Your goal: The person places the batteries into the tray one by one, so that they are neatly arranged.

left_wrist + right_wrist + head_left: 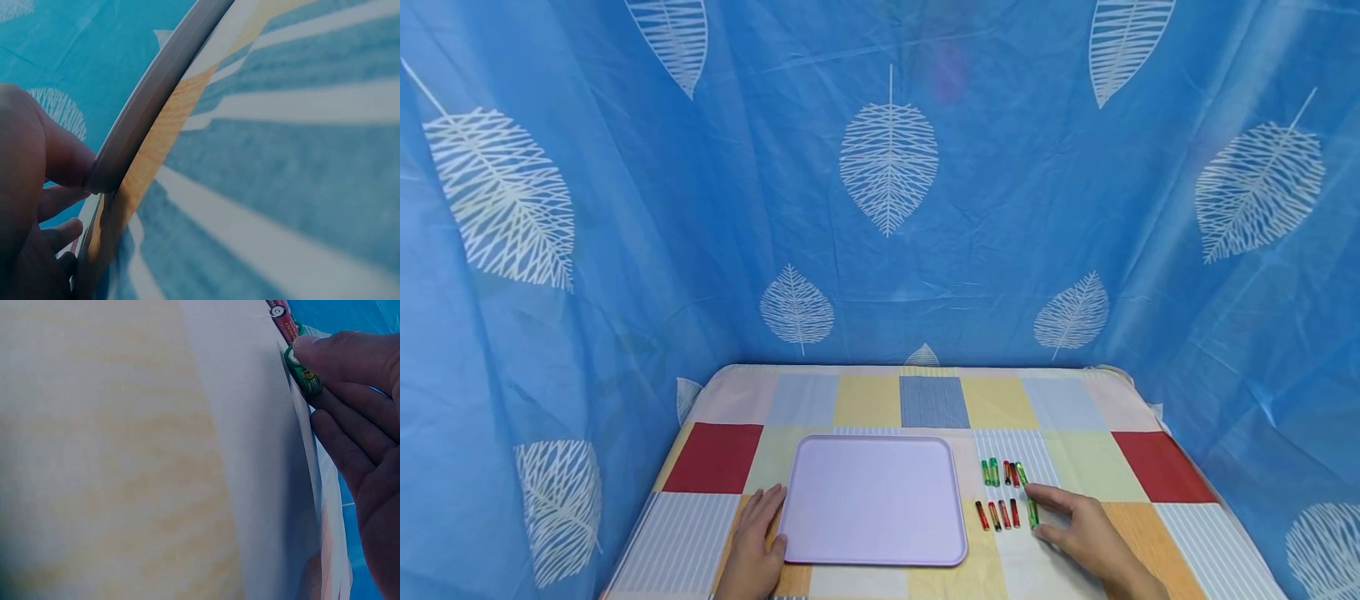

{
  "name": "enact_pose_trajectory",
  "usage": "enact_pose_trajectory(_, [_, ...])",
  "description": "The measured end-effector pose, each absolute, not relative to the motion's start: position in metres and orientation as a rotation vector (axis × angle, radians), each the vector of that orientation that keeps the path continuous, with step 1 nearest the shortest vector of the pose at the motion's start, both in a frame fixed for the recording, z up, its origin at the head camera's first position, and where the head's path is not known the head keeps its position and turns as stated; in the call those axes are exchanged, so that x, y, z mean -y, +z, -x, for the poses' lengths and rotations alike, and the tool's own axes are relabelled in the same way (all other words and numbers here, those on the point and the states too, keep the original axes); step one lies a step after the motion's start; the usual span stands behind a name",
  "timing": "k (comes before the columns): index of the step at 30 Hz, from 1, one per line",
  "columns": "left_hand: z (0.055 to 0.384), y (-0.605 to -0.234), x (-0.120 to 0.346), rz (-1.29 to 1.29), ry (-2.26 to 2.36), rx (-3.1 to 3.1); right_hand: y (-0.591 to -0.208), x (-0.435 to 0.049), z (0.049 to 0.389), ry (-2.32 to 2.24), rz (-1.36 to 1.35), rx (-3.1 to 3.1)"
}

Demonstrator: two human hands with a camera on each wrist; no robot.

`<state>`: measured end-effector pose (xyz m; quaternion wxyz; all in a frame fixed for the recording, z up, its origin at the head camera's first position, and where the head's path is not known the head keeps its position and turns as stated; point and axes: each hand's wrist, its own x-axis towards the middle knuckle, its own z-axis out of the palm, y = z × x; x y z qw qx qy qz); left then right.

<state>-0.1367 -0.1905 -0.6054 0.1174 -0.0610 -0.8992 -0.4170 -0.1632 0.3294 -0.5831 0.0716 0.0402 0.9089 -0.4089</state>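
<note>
In the head view, my left hand (756, 537) lies at the left edge of a pale lilac tray (872, 500). Its fingers are extended, and the left wrist view has the thumb (65, 156) against the tray's rim (147, 100). My right hand (1090, 533) pinches a green battery (1033, 514) at the right end of the nearer row, thumb by its near end. The right wrist view shows this green battery (304, 374) at the thumb tip, low over the cloth. Red-and-black batteries (1015, 513) lie just left of it.
A farther row holds green batteries (994, 472) and red ones (1007, 473), right of the tray. Under everything spreads a patchwork tablecloth (865, 400). Blue curtains with white leaf prints (985, 250) enclose the table at the back and both sides.
</note>
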Motion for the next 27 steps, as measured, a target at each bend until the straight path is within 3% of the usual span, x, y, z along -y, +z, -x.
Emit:
enact_pose_trajectory(13, [0.139,-0.606,0.194,0.206,-1.172,2.663,-0.574,-0.327,0.161,-1.193,-0.078,-2.790])
enact_pose_trajectory(27, [0.139,-0.606,0.196,0.187,-1.227,2.701,-0.556,-0.299,0.170,-1.266,0.191,-2.857])
